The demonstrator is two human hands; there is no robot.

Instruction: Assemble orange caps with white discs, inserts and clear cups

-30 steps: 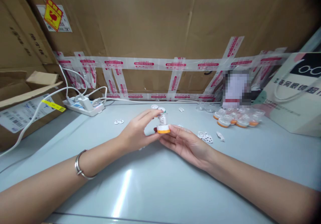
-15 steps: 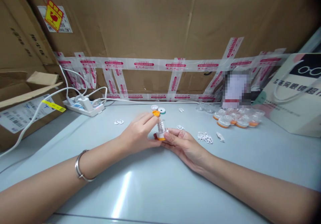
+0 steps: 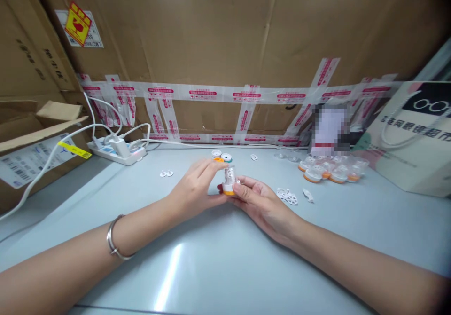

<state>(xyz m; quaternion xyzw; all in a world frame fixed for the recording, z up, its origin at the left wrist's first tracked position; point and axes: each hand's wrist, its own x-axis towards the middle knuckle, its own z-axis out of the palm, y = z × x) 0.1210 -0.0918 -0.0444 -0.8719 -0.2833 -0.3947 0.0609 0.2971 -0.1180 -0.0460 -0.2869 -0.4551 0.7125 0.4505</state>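
A small clear vial with an orange base (image 3: pixel 229 181) stands between both hands over the middle of the grey table (image 3: pixel 197 258). My right hand (image 3: pixel 259 202) grips its lower part, thumb across the orange base. My left hand (image 3: pixel 195 185) is closed beside it, fingertips pinching a small orange cap (image 3: pixel 219 160) at the vial's top. A silver bracelet sits on my left wrist.
Several finished orange-based vials (image 3: pixel 327 171) cluster at the back right by a white paper bag (image 3: pixel 412 141). White plastic parts (image 3: pixel 289 196) and loose caps (image 3: pixel 221 155) lie behind the hands. A power strip (image 3: pixel 118 151) with cables sits at back left, cardboard boxes around.
My right hand went from lying flat under the vial to gripping its base. My left hand brought an orange cap to the vial's top.
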